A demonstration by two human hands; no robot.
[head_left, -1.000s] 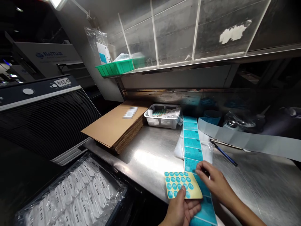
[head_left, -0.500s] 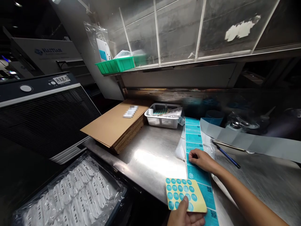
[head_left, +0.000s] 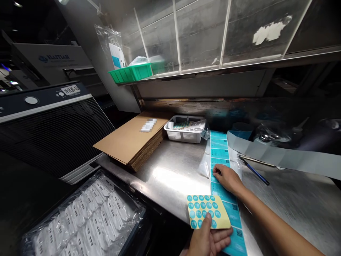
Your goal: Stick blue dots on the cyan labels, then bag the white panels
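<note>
My left hand [head_left: 209, 234] is closed on a pale yellow sheet of round blue stickers [head_left: 198, 205], thumb on top and fingers underneath. The stickers are printed "7月", and the sheet's right part is bare backing. A long strip of turquoise labels [head_left: 220, 144] with white print and QR codes runs along the metal table, partly beneath the sheet. Over the middle of this strip is my right hand [head_left: 226, 177], its fingertips pinched together. Whatever may be between those fingertips is too small to make out.
A stack of cardboard sheets [head_left: 128, 142] and a white basket [head_left: 183, 137] stand behind on the metal table [head_left: 151, 167]. To the right lie a blue pen [head_left: 255, 172] and a grey backing strip [head_left: 287, 160]. Bagged white pieces [head_left: 90, 217] fill a crate at lower left.
The sticker sheet and my left hand have shifted slightly up in the view. My right hand remains pinched over the label strip, a little higher in the picture. The camera view has shifted slightly.
</note>
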